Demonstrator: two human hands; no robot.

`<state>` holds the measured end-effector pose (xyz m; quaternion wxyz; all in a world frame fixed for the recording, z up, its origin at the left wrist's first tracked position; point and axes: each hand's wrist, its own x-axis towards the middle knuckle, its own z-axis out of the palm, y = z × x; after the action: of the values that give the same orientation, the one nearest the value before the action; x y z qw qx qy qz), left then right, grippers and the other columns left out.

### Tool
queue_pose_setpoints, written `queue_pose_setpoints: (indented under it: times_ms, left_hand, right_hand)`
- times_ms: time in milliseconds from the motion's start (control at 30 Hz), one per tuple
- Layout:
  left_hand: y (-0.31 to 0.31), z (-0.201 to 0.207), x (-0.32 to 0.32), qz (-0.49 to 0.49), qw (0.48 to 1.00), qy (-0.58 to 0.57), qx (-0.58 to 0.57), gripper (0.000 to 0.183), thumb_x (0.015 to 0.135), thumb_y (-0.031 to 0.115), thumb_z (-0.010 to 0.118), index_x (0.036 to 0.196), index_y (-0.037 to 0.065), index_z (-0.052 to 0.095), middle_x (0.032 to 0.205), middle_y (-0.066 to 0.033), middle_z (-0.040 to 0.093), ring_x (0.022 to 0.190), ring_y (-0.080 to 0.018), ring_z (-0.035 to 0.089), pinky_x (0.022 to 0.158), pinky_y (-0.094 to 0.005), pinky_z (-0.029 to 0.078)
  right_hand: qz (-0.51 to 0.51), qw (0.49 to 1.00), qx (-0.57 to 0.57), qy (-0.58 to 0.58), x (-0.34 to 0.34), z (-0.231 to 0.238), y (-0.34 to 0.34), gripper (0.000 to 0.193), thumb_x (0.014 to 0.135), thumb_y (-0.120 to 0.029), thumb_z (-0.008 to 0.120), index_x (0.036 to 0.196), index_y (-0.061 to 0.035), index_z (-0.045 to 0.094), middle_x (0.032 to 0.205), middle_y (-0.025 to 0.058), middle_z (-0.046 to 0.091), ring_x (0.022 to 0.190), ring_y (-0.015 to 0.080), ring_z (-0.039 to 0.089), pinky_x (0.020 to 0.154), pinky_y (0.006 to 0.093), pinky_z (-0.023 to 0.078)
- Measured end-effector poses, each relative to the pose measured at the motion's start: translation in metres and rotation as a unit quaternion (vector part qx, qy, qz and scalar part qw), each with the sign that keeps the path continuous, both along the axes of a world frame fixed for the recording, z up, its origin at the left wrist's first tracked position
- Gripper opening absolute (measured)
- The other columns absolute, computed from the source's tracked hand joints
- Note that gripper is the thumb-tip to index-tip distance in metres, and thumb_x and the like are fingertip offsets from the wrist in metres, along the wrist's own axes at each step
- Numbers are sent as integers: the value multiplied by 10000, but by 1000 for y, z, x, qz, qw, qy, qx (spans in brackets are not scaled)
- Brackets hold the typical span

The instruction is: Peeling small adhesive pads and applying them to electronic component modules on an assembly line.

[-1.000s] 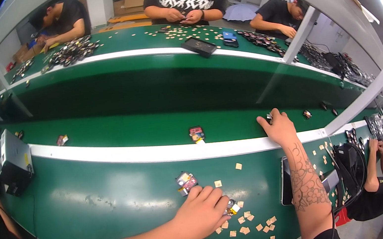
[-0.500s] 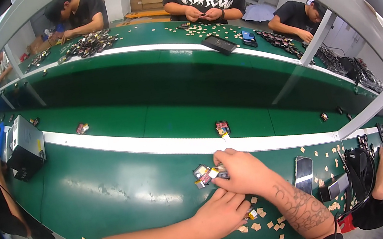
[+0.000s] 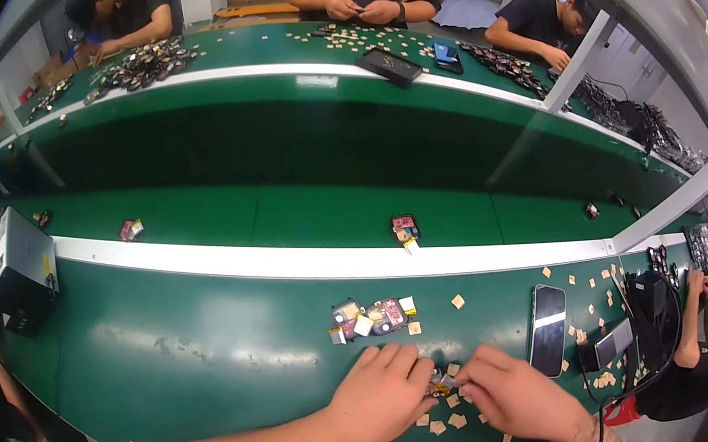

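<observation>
My left hand (image 3: 386, 392) is closed around a small circuit-board unit (image 3: 437, 384), mostly hidden by the fingers, low over the green table. My right hand (image 3: 509, 393) meets it from the right; thumb and forefinger are pinched together at a pale, silvery part of the unit, and what lies between the fingertips is too small to make out. Just beyond my hands, two dark-cased circuit-board units lie side by side: a left unit (image 3: 346, 317) and a right unit (image 3: 386, 318), with small tan and whitish-yellow pieces on and beside them.
Loose tan square pads (image 3: 437, 426) are scattered by my hands and to the right. A smartphone (image 3: 548, 329) lies right, near a grey-black box (image 3: 610, 347) with cables. Beyond a white rail (image 3: 288, 271), another unit (image 3: 405, 229) sits on green surface. Co-workers sit opposite and at both sides.
My right hand has left the units by the rail and come back toward me, beside the left hand. Those two units now lie uncovered. The whole view has shifted slightly.
</observation>
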<state>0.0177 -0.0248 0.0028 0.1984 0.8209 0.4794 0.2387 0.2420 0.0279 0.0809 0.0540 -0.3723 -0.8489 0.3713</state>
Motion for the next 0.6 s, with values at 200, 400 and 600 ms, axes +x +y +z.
queue_pose_setpoints:
  times_ms: [200, 400, 600]
  left_hand:
    - [0, -1, 0, 11, 999, 19, 28, 442, 831, 338, 868, 1099, 74, 635, 1011, -82, 571, 960, -275, 604, 813, -394, 434]
    - [0, -2, 1, 5, 1000, 6, 26, 412, 829, 311, 867, 1059, 80, 615, 1005, -85, 566, 961, -283, 608, 819, -401, 443]
    - [-2, -9, 1, 0, 1000, -21, 13, 394, 850, 296, 851, 1068, 75, 607, 1036, -88, 570, 1001, -297, 612, 863, -417, 477]
  right_hand:
    - [1, 990, 118, -78, -2, -12, -17, 118, 947, -46, 709, 1036, -39, 632, 933, 133, 599, 751, 384, 669, 653, 456, 572]
    - [65, 973, 163, -148, -6, -14, -12, 304, 803, -7, 690, 1101, 0, 630, 979, 126, 615, 837, 317, 727, 666, 396, 608]
    - [5, 989, 138, -59, -3, -32, -16, 126, 922, -13, 719, 1008, -19, 626, 900, 133, 601, 739, 352, 672, 633, 426, 561]
